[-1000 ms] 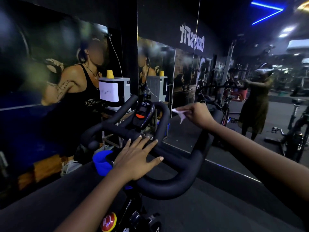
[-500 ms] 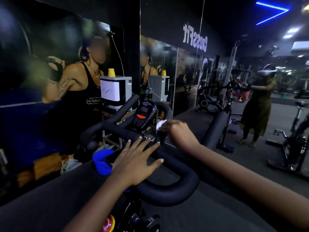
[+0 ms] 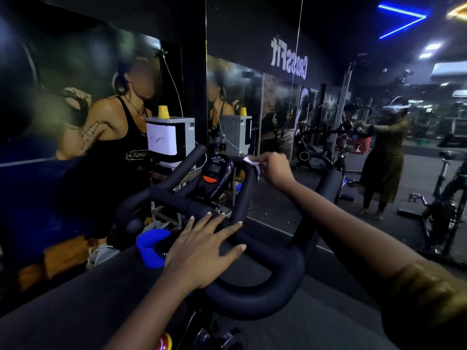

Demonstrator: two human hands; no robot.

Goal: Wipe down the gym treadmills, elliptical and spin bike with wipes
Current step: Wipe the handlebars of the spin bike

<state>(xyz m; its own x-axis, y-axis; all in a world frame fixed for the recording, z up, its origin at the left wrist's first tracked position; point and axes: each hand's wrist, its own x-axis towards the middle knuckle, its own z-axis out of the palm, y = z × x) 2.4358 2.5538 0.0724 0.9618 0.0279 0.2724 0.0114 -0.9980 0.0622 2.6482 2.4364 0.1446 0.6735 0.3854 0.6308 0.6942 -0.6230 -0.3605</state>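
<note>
- Closest in, below the left wrist: red knob point(image 3: 164, 341) low on the spin bike point(image 3: 222, 332) frame, partly cut off at the bottom edge.
- Left hand point(image 3: 202, 251) lies palm down on the black padded handlebar point(image 3: 265, 299). Fingers straight & spread, gripping nothing. The bar's loop curves round under it & off to its right.
- Just left of that hand, nearly touching: blue cup holder point(image 3: 149, 251).
- Past the left fingertips: console point(image 3: 214, 175) w/ an orange-red button on a dark face, sitting btwn the two inner upright bars.
- Right hand point(image 3: 276, 170) is farther out, up & right of the left one, arm stretched over the handlebar's right side. Fingers curled, pinching a white wipe point(image 3: 250, 161).
- The wipe is pressed on the top end of the right inner upright, sticking out on the hand's left side, just right of the console.
- Behind the console, left of the right hand: white box unit point(image 3: 187, 137) w/ a paper sheet on its front & a yellow cup point(image 3: 163, 112) on top.
- Far left: wall poster point(image 3: 101, 127) of an athlete.
- Behind the right hand: mirror wall point(image 3: 252, 34), reversed CrossFit lettering up high. Well right of the hand it shows a person in a headset point(image 3: 384, 157) at a bike.
- Top right, farthest: blue light strips point(image 3: 401, 18) on the ceiling.
</note>
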